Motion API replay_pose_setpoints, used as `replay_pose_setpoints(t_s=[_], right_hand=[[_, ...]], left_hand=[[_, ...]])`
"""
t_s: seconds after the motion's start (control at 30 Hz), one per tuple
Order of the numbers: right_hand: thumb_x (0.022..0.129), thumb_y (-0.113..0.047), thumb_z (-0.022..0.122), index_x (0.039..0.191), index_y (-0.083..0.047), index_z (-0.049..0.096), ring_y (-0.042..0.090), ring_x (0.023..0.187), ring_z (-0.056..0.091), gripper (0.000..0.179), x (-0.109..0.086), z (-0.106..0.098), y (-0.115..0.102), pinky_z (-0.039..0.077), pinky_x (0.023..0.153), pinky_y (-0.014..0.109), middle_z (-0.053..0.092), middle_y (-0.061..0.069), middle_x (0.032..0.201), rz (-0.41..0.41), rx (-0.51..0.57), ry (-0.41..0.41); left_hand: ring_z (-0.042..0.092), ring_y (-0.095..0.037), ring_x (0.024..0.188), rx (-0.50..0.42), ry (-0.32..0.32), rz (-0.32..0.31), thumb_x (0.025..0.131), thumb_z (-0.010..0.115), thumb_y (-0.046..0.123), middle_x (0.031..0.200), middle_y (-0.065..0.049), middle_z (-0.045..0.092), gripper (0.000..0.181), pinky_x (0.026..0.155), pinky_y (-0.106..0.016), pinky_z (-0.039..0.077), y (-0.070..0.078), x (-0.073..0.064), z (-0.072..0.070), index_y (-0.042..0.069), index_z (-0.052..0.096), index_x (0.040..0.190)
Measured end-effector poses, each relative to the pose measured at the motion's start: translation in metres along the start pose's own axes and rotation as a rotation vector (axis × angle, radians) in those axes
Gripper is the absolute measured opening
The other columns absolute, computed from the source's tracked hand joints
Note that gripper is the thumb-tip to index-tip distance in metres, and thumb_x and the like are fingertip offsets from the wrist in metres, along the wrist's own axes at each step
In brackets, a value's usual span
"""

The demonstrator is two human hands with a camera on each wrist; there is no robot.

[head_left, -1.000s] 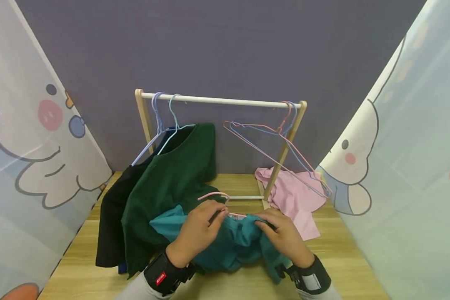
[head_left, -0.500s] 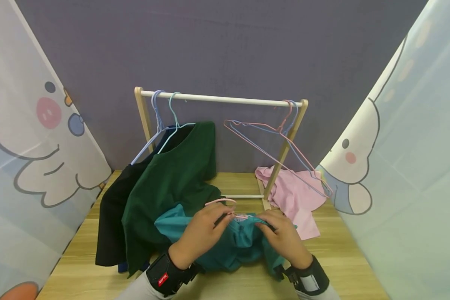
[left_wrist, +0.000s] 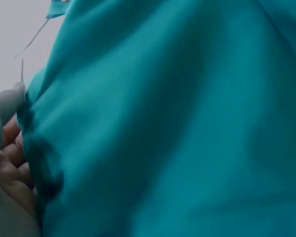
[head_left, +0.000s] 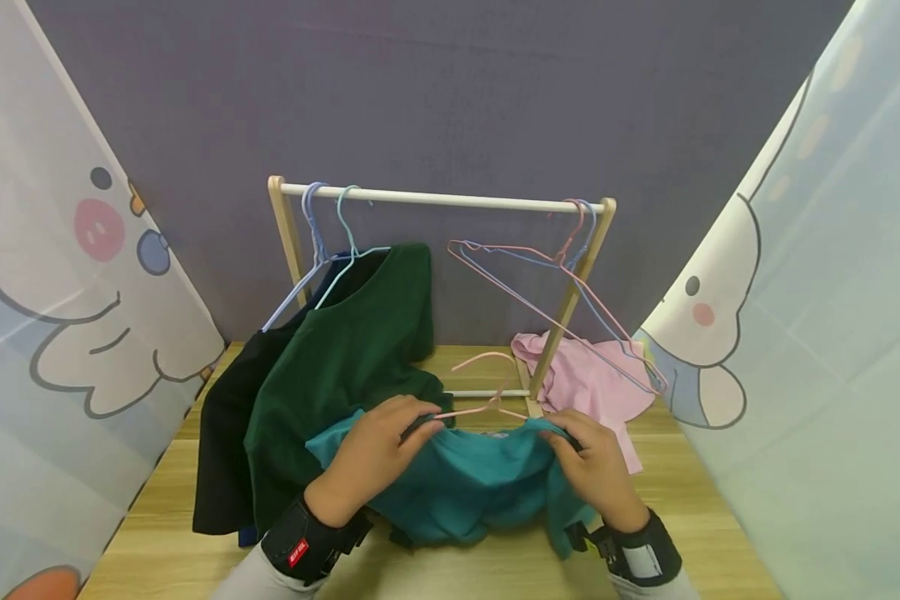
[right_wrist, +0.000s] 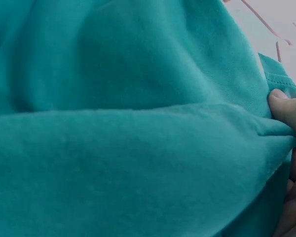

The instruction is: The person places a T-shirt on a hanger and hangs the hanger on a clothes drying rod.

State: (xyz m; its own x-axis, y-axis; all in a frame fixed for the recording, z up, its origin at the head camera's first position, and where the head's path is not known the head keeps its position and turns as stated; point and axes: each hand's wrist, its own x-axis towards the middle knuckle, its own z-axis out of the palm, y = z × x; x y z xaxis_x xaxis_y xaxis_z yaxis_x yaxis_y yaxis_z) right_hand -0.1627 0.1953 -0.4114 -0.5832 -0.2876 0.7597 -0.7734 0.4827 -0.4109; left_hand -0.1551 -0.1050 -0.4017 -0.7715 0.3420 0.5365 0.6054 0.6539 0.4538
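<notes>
A teal shirt (head_left: 465, 483) hangs in loose folds between my two hands, low in the middle of the head view. A pink hanger (head_left: 487, 408) shows above its neckline, hook up, its arms running down into the cloth at both sides. With thumb and fingers, my left hand (head_left: 381, 446) pinches the neckline edge, right where the hanger's arm enters. My right hand (head_left: 596, 467) grips the opposite shoulder of the shirt. In the right wrist view, the thumb (right_wrist: 286, 106) presses on the cloth near a stitched edge. The hanger's ends are hidden under fabric.
Behind stands a clothes rack (head_left: 450, 200). A dark green garment (head_left: 330, 375) and a black one (head_left: 225, 450) hang at its left. An empty pink hanger (head_left: 615, 321) and a blue one (head_left: 587, 221) hang right. Pink cloth (head_left: 592, 392) lies on the wooden table (head_left: 690, 500).
My left hand has moved left from the hanger's neck to the shirt's neckline, and my right hand rightward. The shirt's top edge is spread wider, and the pink hook stands higher, further right.
</notes>
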Motion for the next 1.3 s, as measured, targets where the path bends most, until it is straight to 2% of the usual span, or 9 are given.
replay_pose_setpoints(t_s=[0.17,0.33,0.6,0.77,0.9,1.0,1.07,1.23,1.3], right_hand=[[0.069,0.015,0.067,0.094,-0.005,0.070,0.014,0.081,0.061,0.032,0.009,-0.013,-0.013,0.047,0.075,0.013,0.068,0.006,0.083,-0.028,0.012,0.037],[0.069,0.017,0.066,0.090,-0.002,0.069,0.014,0.078,0.060,0.029,0.004,-0.024,-0.007,0.046,0.073,0.012,0.067,0.009,0.081,0.004,-0.005,0.085],[0.073,0.013,0.066,0.095,-0.010,0.069,0.010,0.080,0.060,0.032,-0.019,-0.037,0.024,0.045,0.074,0.011,0.067,0.003,0.085,0.111,-0.060,0.106],[0.074,0.013,0.065,0.093,-0.006,0.069,0.011,0.078,0.059,0.027,-0.018,-0.043,0.016,0.043,0.073,0.010,0.068,0.006,0.082,0.156,-0.051,0.115],[0.076,0.012,0.065,0.091,-0.003,0.069,0.011,0.077,0.058,0.022,-0.015,-0.048,0.004,0.042,0.073,0.010,0.067,0.008,0.080,0.235,-0.063,0.116],[0.077,0.010,0.065,0.091,-0.003,0.069,0.010,0.079,0.058,0.019,-0.016,-0.050,0.002,0.042,0.074,0.010,0.067,0.008,0.082,0.296,-0.083,0.113],[0.079,0.007,0.065,0.092,-0.006,0.069,0.009,0.082,0.058,0.018,-0.022,-0.050,0.011,0.042,0.076,0.011,0.067,0.004,0.084,0.323,-0.082,0.110],[0.081,0.002,0.066,0.095,-0.010,0.070,0.010,0.086,0.059,0.018,-0.037,-0.050,0.037,0.042,0.079,0.011,0.067,-0.001,0.088,0.318,-0.070,0.108],[0.080,0.002,0.067,0.095,-0.011,0.070,0.010,0.086,0.059,0.020,-0.038,-0.049,0.036,0.042,0.079,0.011,0.068,0.000,0.088,0.303,-0.078,0.100]], left_hand=[[0.051,0.005,0.089,0.045,0.018,0.076,0.087,0.062,0.041,0.093,0.015,0.062,0.029,0.074,-0.028,0.053,-0.010,-0.002,-0.009,0.024,0.065,0.110],[0.051,0.002,0.089,0.077,0.027,0.112,0.087,0.062,0.036,0.093,0.015,0.063,0.026,0.076,-0.029,0.053,-0.021,-0.006,-0.019,0.024,0.065,0.110],[0.051,0.001,0.090,0.045,0.042,0.035,0.092,0.058,0.031,0.096,0.015,0.062,0.029,0.078,-0.031,0.054,-0.035,-0.018,-0.028,0.027,0.060,0.121],[0.053,0.000,0.091,0.046,0.118,0.035,0.090,0.059,0.030,0.096,0.014,0.064,0.027,0.079,-0.030,0.053,-0.041,-0.023,-0.029,0.024,0.064,0.116],[0.054,0.001,0.087,0.030,0.175,0.014,0.088,0.062,0.027,0.091,0.014,0.064,0.020,0.076,-0.024,0.052,-0.044,-0.027,-0.030,0.022,0.068,0.107],[0.054,0.001,0.085,0.033,0.191,-0.014,0.088,0.064,0.026,0.090,0.014,0.064,0.016,0.076,-0.022,0.051,-0.047,-0.030,-0.031,0.023,0.069,0.102],[0.054,0.001,0.085,0.039,0.190,-0.034,0.088,0.063,0.027,0.089,0.014,0.063,0.014,0.075,-0.024,0.052,-0.049,-0.032,-0.031,0.024,0.068,0.101],[0.053,-0.002,0.086,0.052,0.187,-0.066,0.090,0.061,0.029,0.089,0.012,0.063,0.013,0.076,-0.035,0.054,-0.053,-0.033,-0.030,0.023,0.068,0.099],[0.053,-0.004,0.089,0.064,0.202,-0.068,0.088,0.063,0.031,0.093,0.010,0.064,0.018,0.080,-0.036,0.050,-0.052,-0.032,-0.029,0.021,0.067,0.103]])
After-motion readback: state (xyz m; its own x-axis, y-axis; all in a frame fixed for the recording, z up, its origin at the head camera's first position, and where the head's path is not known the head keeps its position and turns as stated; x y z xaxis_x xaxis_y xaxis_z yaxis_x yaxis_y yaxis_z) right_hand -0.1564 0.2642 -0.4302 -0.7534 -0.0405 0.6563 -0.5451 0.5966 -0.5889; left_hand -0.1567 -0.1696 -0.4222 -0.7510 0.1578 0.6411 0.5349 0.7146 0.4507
